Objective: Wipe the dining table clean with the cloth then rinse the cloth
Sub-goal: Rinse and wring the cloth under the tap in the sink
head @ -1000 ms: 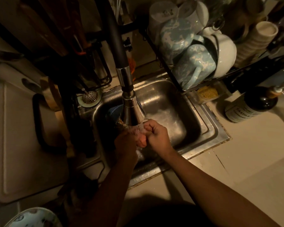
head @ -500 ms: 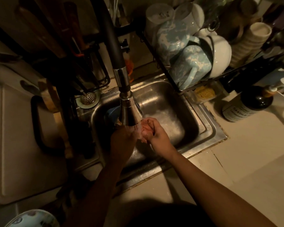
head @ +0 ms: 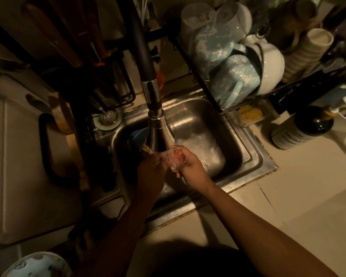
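Seen from above in a dim kitchen, two bare forearms reach from the bottom edge toward a steel sink (head: 254, 156) set in a pale tabletop (head: 308, 186). Both hands meet directly under the chrome faucet head (head: 159, 134), where water is running.

The right hand (head: 190, 162) is lit, wrist bent slightly, its fingers curled around a small pinkish wad of cloth (head: 172, 156), which is blurred by the stream. The left hand (head: 151, 168) is in deep shadow, pressed up against the cloth's left side with its back toward the camera. Its fingers are too dark to show whether they grasp the cloth.

A dish rack (head: 228, 62) of mugs overhangs the sink's far right corner, with a dark bottle (head: 302, 128) to its right. A pale cutting board (head: 28, 156) lies on the left.
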